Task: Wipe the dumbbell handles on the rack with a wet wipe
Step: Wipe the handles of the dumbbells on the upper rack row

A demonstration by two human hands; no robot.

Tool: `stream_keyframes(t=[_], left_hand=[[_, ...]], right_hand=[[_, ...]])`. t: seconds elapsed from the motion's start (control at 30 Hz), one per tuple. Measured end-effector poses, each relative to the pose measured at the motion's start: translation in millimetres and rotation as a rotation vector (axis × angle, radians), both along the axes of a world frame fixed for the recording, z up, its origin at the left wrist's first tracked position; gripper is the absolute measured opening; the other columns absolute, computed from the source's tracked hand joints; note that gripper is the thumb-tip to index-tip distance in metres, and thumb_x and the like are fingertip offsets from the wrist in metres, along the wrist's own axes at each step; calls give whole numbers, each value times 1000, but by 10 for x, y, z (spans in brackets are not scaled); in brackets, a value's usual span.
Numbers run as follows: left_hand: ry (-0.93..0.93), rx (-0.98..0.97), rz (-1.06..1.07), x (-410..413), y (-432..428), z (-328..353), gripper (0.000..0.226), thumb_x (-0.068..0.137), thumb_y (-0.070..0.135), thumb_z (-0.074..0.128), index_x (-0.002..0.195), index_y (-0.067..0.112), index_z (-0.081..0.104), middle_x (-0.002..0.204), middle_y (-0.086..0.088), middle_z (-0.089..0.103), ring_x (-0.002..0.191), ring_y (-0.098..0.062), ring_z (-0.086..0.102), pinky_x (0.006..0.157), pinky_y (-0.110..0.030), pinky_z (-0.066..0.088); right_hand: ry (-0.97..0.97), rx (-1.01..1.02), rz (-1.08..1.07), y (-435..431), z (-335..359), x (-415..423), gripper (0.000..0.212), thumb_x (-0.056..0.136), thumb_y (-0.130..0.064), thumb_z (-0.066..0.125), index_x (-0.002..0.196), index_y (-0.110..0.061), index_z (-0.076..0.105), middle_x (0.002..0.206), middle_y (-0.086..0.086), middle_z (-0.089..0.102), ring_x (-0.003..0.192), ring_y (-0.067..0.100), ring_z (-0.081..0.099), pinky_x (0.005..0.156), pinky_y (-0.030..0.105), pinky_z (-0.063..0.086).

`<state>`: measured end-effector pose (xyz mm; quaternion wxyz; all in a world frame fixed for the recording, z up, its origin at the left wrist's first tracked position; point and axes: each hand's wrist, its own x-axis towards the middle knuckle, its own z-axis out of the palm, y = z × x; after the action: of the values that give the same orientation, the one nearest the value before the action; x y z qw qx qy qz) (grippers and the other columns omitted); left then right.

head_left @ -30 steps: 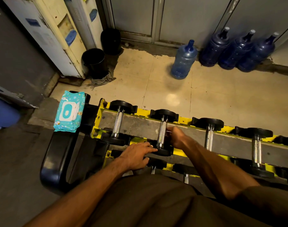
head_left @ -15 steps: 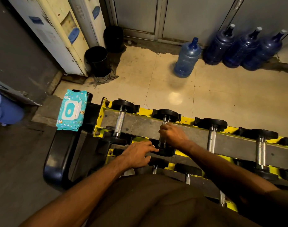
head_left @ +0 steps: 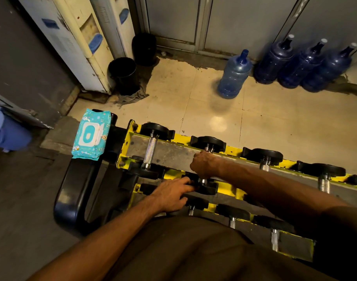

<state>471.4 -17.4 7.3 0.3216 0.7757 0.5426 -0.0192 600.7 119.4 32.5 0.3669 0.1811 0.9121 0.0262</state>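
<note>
Fingers (head_left: 194, 167) of the right hand (head_left: 204, 164) curl round a dumbbell handle (head_left: 203, 181); left hand (head_left: 170, 195) rests flat, fingers straight, against its plate (head_left: 209, 189)

Floor (head_left: 285, 122) – cream tiles, stained dark along the far edge, with one soft glare spot (head_left: 218, 123). Far wall (head_left: 244, 21): grey metal panels. Against it stand three dark blue jugs (head_left: 303, 65) in a row, touching. A paler jug (head_left: 233, 78) stands alone beside them. Left side – two white dispensers (head_left: 76, 43), grubby, with blue taps. Two black bins (head_left: 124, 76) at their foot, a grey rag (head_left: 131, 97) under the nearer one. Dark grey concrete (head_left: 15, 199) at near left. Light dim, yellowish.
</note>
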Motion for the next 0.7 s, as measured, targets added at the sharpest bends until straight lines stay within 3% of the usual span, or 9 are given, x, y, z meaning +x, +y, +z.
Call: stream_keyframes(t=[0.1,0.23,0.4,0.47,0.6,0.7], left_hand=[[-7,-2,-2,-14,4,-5,53,97,28,55,149,35,44,150,7,40,131,-14,45,102,-38,47],[-2,6,-1,-31,2,-3,55,98,28,54,151,36,40,153,8,38,133,-13,43,101,-34,45],[-14,1,3,-38,17,-17,53,98,28,53,149,36,44,146,8,43,125,-13,48,95,-32,48],[-23,-2,7,-33,19,-23,55,98,28,53,151,38,42,147,8,42,126,-12,47,97,-34,49],[-41,6,33,-37,9,-36,55,98,27,54,150,41,40,149,10,42,128,-9,45,98,-30,46],[-44,12,36,-40,-3,-54,56,99,28,54,151,42,39,148,10,42,125,-7,46,91,-24,44]], right_hand=[[21,26,34,129,48,80,24,98,-21,54,118,-15,65,119,6,66,113,24,56,88,33,42],[-53,164,58,138,-15,72,27,100,-32,53,123,-22,63,129,1,62,123,23,45,95,35,37],[126,-64,55,-50,-38,115,23,98,-30,57,114,-18,67,109,4,67,109,22,51,89,35,38],[161,-65,45,15,-1,182,20,96,-30,59,110,-19,70,103,1,67,106,22,50,86,35,39],[278,121,-84,163,1,303,21,94,-20,62,112,-13,69,110,3,66,108,24,49,87,37,43],[309,16,-36,-43,-123,385,25,92,-21,65,114,-9,68,115,9,59,111,25,50,91,36,47]])
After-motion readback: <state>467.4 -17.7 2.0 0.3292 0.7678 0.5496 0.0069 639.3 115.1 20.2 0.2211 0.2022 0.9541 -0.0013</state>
